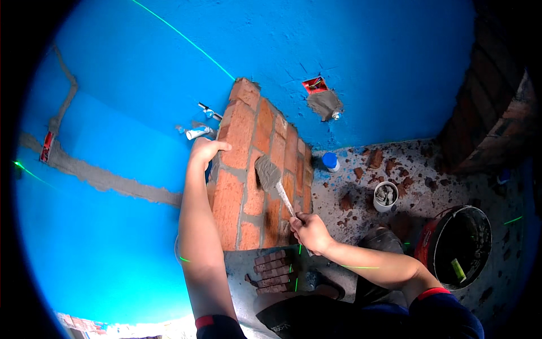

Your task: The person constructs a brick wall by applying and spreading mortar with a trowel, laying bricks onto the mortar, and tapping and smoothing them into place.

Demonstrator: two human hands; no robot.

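A low wall of orange bricks [230, 195] with grey mortar joints stands against the blue wall. My left hand [205, 150] grips its left edge, the thumb lying over the brick face and the other fingers mostly hidden. In my right hand [311, 231] is the handle of a trowel [284, 198], the fingers closed round it. The trowel's blade, coated in grey mortar [267, 173], is at the brick face near a joint; whether it touches cannot be told.
A faucet [210, 111] and a white tube [199, 132] are beyond my left hand. Rubble, a blue-capped container [331, 162], a white cup [385, 196] and a black bucket [462, 248] are on the floor to the right. Stacked bricks [273, 271] lie below the wall.
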